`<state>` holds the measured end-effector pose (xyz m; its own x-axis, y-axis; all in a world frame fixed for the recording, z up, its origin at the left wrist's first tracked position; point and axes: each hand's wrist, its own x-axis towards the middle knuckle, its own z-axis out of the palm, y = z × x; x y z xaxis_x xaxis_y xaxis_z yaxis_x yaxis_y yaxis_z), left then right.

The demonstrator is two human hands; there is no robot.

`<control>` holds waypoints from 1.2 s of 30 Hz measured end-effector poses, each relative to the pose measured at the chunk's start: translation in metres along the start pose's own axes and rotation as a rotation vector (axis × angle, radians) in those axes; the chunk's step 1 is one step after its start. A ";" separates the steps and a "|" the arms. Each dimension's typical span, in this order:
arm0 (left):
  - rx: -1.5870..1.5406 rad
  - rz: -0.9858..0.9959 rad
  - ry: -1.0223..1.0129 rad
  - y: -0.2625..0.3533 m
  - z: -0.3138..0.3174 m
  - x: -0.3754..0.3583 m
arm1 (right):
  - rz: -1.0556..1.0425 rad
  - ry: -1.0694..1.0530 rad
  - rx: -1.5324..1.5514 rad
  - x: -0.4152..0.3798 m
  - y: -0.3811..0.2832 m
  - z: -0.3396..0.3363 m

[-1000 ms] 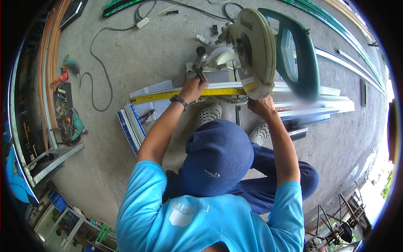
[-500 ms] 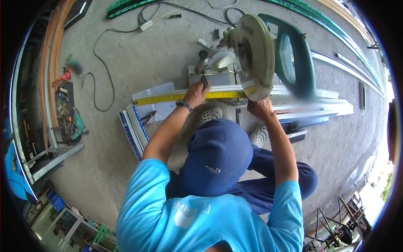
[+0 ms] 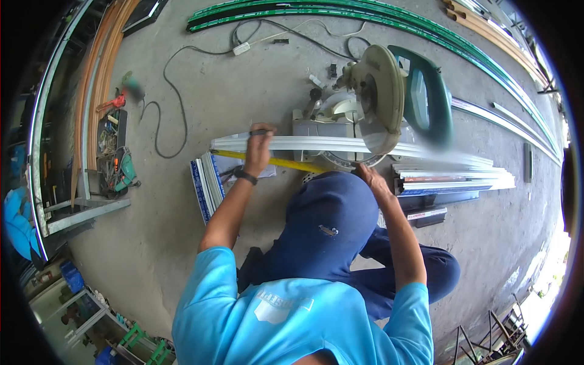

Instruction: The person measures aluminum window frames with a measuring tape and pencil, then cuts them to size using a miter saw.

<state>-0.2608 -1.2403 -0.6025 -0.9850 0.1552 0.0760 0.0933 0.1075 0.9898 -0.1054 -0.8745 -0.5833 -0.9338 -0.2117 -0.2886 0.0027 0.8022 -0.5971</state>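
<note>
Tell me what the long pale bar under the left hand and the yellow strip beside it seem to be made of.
The long pale bar looks like painted or anodised aluminium profile: thin ribbed edges, even sheen. The yellow strip looks like a coated steel tape-measure blade, though its markings are too small to confirm.

the saw (image 3: 389, 100) handle looks blurry. the blue hood (image 3: 331, 222) hides part of the yellow tape (image 3: 286, 162). the right hand (image 3: 369, 176) fingers hide under the saw.
</note>
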 end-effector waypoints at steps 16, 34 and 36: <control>1.156 -0.217 -0.424 -0.059 -0.092 0.035 | -0.071 -0.339 0.019 -0.053 -0.024 0.037; 1.098 -0.101 -0.355 -0.053 0.034 0.059 | 0.188 0.872 -0.099 0.038 -0.143 -0.309; 1.029 -0.010 -0.303 -0.059 0.036 0.051 | 0.277 0.803 -0.292 0.054 -0.118 -0.281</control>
<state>-0.3115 -1.2039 -0.6618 -0.9227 0.3711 -0.1047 0.3020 0.8643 0.4023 -0.2570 -0.8238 -0.3185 -0.8823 0.3768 0.2819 0.2760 0.8995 -0.3386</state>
